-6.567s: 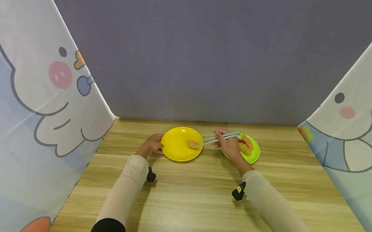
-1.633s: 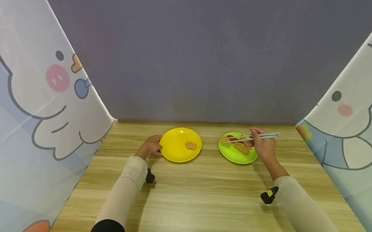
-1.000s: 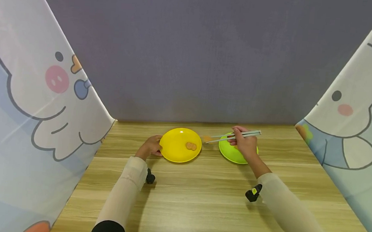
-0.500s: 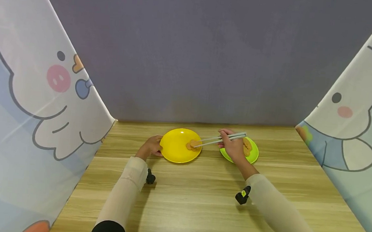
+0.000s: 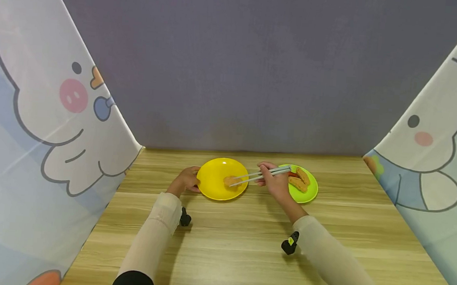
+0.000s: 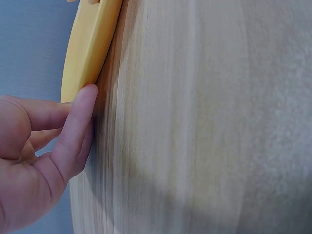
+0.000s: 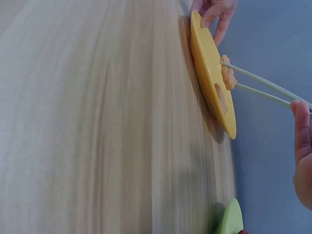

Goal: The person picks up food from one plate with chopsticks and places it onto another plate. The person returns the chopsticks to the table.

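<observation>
In the head view my left hand (image 5: 188,178) pinches the left rim of a round yellow plate (image 5: 211,177). My right hand (image 5: 274,182) holds a pair of pale chopsticks (image 5: 262,174), their tips over the plate's right half. Between those tips, in the right wrist view, is an orange-tan, nugget-like food piece (image 7: 227,74), held just above the plate. A flatter tan piece (image 7: 221,97) lies on the plate beneath it. Right of my right hand sits a green plate (image 5: 310,194) bearing tan food pieces (image 5: 297,184) and a red piece (image 5: 292,175), partly hidden by the hand.
Both plates stand on a wood-grain table (image 5: 228,250), near its far edge. Behind it rises a grey wall (image 5: 234,71). Cartoon-printed panels (image 5: 103,150) flank the left and right sides.
My right hand went to the green plate, took a food piece with the chopsticks and carried it left over the yellow plate. My left hand stays on the rim.
</observation>
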The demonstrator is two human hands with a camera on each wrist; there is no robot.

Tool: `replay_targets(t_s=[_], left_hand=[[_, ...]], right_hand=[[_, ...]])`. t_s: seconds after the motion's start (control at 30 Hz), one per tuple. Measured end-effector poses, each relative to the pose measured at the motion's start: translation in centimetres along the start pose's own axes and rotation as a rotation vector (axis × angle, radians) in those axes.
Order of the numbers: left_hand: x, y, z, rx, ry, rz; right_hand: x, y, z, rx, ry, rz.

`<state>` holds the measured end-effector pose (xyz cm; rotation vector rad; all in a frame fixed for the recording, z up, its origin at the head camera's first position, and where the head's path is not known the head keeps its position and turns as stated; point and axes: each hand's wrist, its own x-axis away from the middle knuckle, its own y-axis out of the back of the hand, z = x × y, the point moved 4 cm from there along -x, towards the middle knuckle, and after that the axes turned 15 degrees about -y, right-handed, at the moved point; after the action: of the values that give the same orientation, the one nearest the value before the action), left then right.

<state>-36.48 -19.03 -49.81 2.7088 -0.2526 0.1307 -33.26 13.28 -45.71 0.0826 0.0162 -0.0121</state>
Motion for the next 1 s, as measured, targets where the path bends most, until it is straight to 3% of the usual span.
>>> replay_targets(t_s=[1.0], left_hand=[[0.1, 0.0, -0.2, -0.012, 0.0, 0.007]], right_hand=[[0.4, -1.1, -1.4, 0.036, -0.09, 0.008]])
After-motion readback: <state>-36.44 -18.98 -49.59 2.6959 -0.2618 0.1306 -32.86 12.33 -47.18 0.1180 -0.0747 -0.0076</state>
